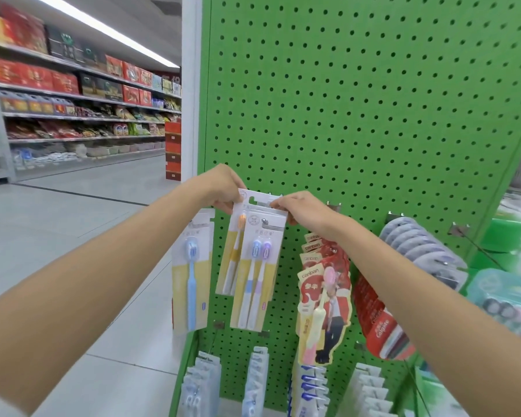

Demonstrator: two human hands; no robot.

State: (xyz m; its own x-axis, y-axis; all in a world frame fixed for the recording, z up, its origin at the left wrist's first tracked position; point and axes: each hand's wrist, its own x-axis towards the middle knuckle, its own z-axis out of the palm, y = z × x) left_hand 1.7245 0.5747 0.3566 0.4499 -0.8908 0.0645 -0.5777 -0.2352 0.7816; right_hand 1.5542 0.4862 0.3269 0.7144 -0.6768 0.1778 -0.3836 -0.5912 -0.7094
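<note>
Toothbrush pack: a white-and-yellow card with an orange brush showing, hanging upright against the board, its header raised between both hands, level with the top row of hooks.
Left hand: fingers and thumb curled, pinching the header's top left corner.
Right hand: fingers bent down onto the header's right end, gripping it; the thumb is hidden behind the hand.
Front pack: the same kind of card with a blue and a purple brush, overlapping the held pack and hanging just below the hands.
Hook: a metal peg that shows through the front pack's hang slot.
Single-brush pack: one blue brush, hanging just left of the held pack at the board's edge.
Canban packs: a red stack on the next hook, under the right wrist.
Colgate packs: red, further right, partly behind the right forearm.
Lower row: pale packs on hooks beneath.
Pegboard: green and perforated, bare above the hands.
Shelves: boxed and bagged goods along the aisle at left.
</note>
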